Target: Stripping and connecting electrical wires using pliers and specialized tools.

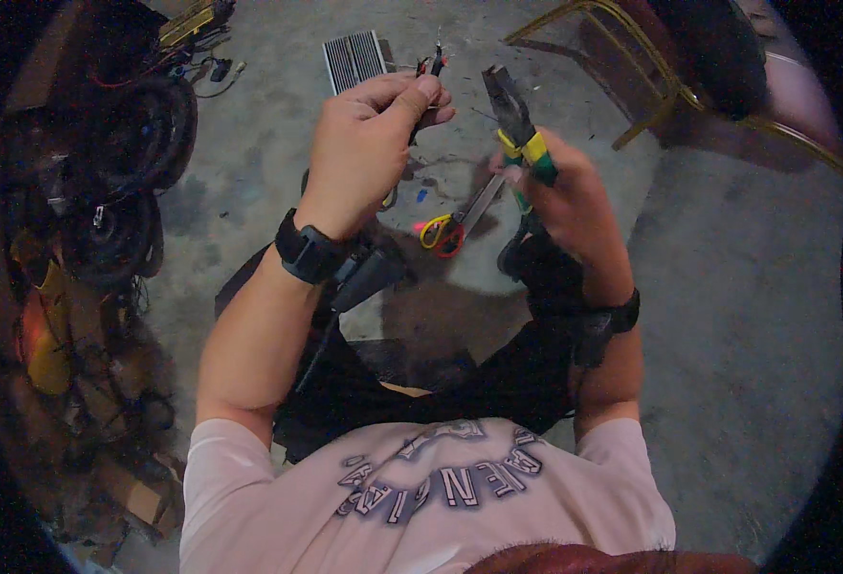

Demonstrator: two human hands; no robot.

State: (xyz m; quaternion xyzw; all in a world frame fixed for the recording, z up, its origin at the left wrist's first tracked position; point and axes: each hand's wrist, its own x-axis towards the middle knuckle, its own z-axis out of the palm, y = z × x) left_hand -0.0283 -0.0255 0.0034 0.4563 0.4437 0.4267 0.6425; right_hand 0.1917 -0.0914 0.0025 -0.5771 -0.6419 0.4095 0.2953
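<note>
My left hand [359,143] is closed, pinching a black cable [437,61] between thumb and fingers. Thin bare wire ends stick up from the cable, with bits of red beside them. In my right hand [575,191] is a pair of pliers [510,100] with yellow and green grips, its dark jaws pointing up and away from me. The jaws are a short way right of the cable, apart from it. Below and between my hands, scissors [443,232] with yellow and red handles lie on the floor, their blade tips partly behind my right hand.
A finned metal box [354,59] sits on the floor just beyond my left hand. A gold-framed chair [670,81] stands at the far right. Coiled black cables [144,134] and assorted clutter line the left side. A small blue piece [422,195] lies near the scissors.
</note>
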